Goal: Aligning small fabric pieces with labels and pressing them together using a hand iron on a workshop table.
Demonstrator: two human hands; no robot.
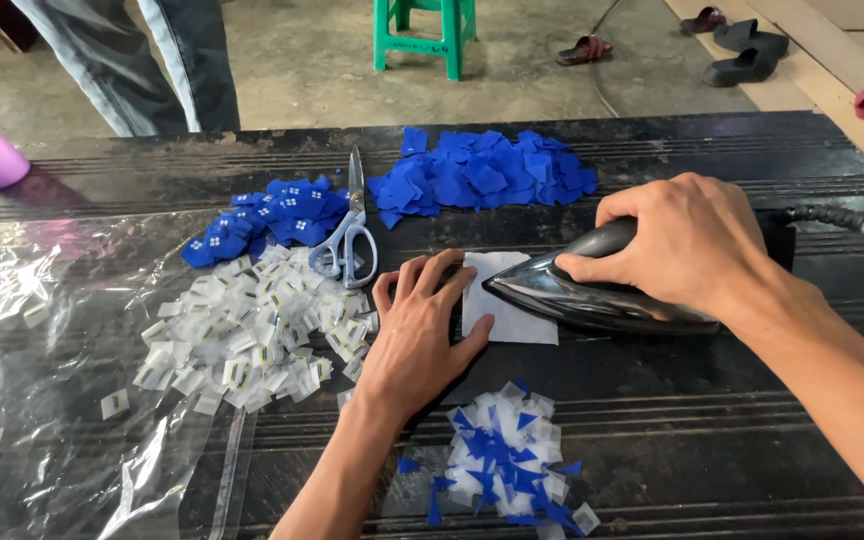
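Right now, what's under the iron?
The iron, gripped by the right hand, sits on a white sheet that the left hand pins to the black table. Anything beneath the sheet is hidden.

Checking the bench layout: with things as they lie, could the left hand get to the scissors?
Probably yes. The left hand lies flat on the white sheet, and the scissors lie just beyond its fingertips with nothing between. The right hand holds the iron off to the other side.
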